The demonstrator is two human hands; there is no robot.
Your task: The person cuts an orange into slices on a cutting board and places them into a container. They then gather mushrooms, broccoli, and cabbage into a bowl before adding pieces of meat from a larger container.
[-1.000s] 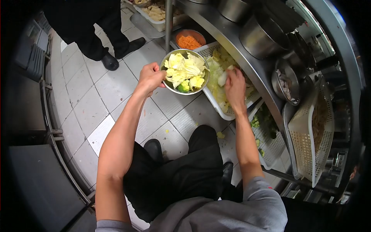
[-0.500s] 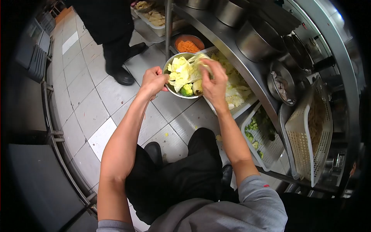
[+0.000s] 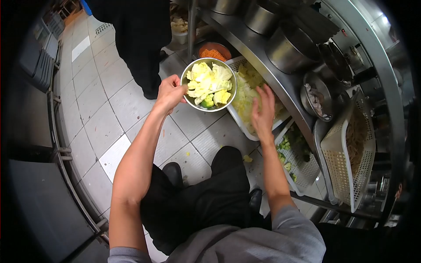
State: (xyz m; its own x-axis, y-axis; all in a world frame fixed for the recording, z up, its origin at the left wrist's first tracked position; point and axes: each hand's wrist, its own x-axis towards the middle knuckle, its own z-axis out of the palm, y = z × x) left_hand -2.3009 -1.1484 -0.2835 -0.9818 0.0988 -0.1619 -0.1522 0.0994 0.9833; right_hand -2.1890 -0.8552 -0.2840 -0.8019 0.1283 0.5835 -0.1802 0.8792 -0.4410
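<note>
Over the cabbage basket (image 3: 250, 135), the right hand (image 3: 263, 113) hovers; its fingers (image 3: 268, 97) splay.

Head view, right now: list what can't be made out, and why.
Head view: the bottom of the steel bowl, covered by cabbage leaves.
Head view: the far side of the white basket, hidden beneath the metal shelf.
Head view: whether the right hand touches the basket's contents; the single angle from above can't settle it.
Head view: the nearby person's upper body, cut off by the top edge.
</note>
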